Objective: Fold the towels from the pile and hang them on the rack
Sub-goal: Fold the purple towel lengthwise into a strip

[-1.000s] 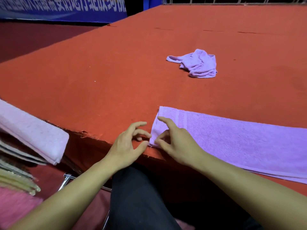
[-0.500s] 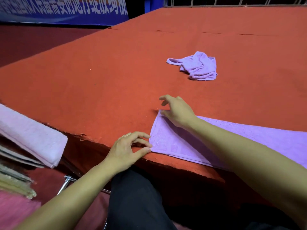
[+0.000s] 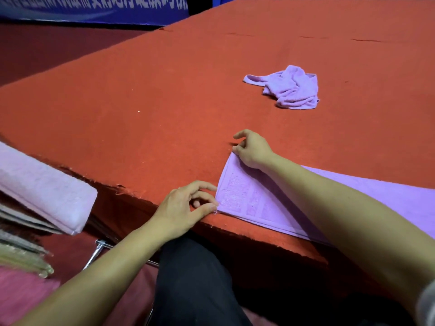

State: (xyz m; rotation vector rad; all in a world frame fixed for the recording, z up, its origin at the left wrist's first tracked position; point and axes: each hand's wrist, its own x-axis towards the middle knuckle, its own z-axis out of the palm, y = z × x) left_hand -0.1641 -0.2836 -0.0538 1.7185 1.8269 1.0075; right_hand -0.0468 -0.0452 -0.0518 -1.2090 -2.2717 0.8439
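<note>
A: In the head view, what do the two hands do?

B: The left hand (image 3: 186,205) is at the near corner of the flat purple towel (image 3: 247,196). Its thumb and first finger pinch this corner, just at the edge of the red table (image 3: 141,102). The right hand (image 3: 253,149) is farther from the person, at the far corner of the same short end. Its fingers are curled and they pinch that corner against the table.

A: So both hands grasp the same towel?

B: Yes, each one holds one corner of it. The towel lies flat on the table and goes away to the right of both hands, under the right forearm, until the border of the picture.

A: Are there other towels?

B: One crumpled purple towel (image 3: 290,88) lies on the table beyond the right hand, well apart from it. To the left of the left hand, lower than the table top, a folded pale pink towel (image 3: 47,194) is on top of a stack of folded towels (image 3: 21,255).

A: And near the person?

B: Below the left hand I see a dark trouser leg (image 3: 195,285), and a metal bar (image 3: 96,252) beside it.
</note>
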